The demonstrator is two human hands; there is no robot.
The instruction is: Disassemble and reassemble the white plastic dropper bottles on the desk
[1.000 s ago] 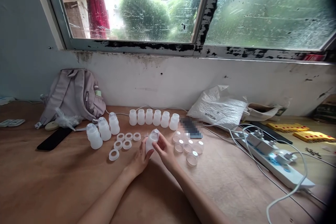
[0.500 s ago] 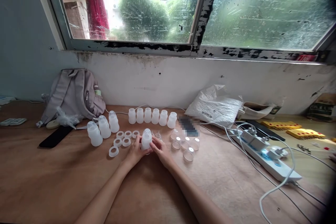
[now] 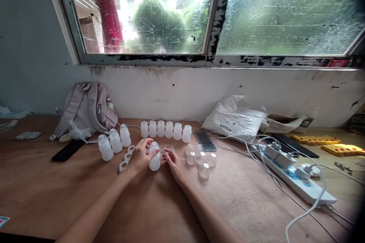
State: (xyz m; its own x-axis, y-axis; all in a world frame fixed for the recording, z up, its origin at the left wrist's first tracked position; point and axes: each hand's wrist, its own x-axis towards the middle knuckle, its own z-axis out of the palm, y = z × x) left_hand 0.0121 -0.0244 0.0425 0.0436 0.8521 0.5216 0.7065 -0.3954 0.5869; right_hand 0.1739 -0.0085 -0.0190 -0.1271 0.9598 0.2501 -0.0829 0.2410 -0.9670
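A frosted white baby bottle (image 3: 154,162) with a clear domed top stands before me. My left hand (image 3: 139,156) reaches across from the left, its fingers and thumb around the upper part of the bottle. Just right of the bottle, my right hand (image 3: 174,162) has its fingers loosely bent and apart, with nothing seen in them. Small clear pieces, perhaps teats (image 3: 167,147), lie behind the right fingertips, partly covered. White screw rings (image 3: 123,165) lie left of my left hand, which hides several of them. Clear round caps (image 3: 204,171) sit right of my right hand.
Several open bottles (image 3: 169,130) line the back; three capped bottles (image 3: 105,148) stand left. A grey backpack (image 3: 88,108), black phone (image 3: 68,150) and silver bag (image 3: 235,117) lie near the wall. A power strip (image 3: 302,184) with white cables stretches along the right.
My right hand has come off the bottle and lies slightly apart from it. My left hand has shifted higher on the bottle, which moved a little left. The view has tilted slightly.
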